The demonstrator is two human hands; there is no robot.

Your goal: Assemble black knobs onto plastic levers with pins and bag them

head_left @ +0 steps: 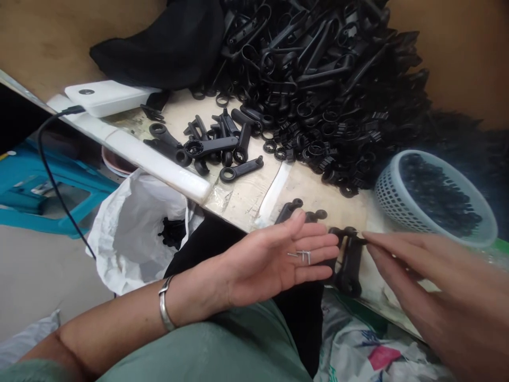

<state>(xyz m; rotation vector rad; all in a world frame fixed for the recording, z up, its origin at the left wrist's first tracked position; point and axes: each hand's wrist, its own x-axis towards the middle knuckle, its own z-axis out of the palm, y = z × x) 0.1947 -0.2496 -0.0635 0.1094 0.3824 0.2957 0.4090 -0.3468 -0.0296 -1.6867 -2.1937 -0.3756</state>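
My left hand [274,260] lies palm up and open, its fingers stretched out over the table's front edge. Several tiny silvery metal pins [304,258] rest loose across its fingers. Thumb and fingers pinched together, my right hand [421,281] is at the top end of a black plastic crank-shaped handle [351,265]; whatever small thing sits in the pinch is too small to make out. More black handles [290,210] lie partly hidden behind my left fingertips.
A big heap of black plastic parts [302,69] covers the back of the table. Loose handles [214,146] lie left of centre, near a white power bank [107,98] with a cable. A plastic basket [384,191] stands right, a white sack [119,239] below left, a blue stool [75,212] beyond.
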